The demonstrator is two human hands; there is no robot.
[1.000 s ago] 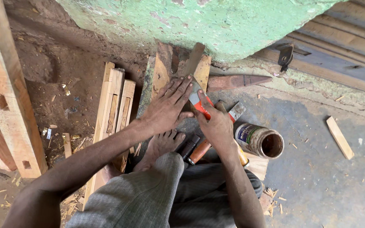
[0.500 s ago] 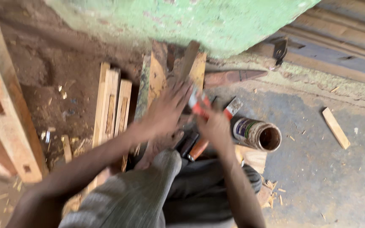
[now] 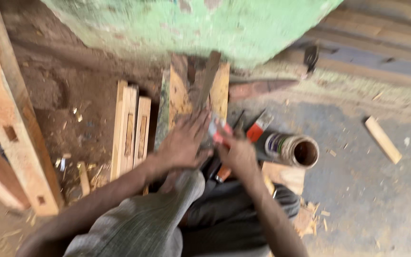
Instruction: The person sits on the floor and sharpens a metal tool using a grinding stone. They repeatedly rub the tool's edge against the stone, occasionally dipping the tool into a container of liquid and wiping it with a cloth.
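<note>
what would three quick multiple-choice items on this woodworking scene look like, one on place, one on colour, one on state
1. Where does the open can lie relative to the right hand?
A. To its right
B. To its left
C. Under it

2. What colour is the wall above the planks?
A. Blue
B. Green
C. White

3. How does the left hand stand?
A. Raised in the air
B. Closed round the can
C. Pressed flat on the wooden piece

Answers: 1 A, the can lies on its side on the ground, to the right of the hand in the picture. 2 B, the plaster is pale green. 3 C, its fingers are spread on the wood.
</note>
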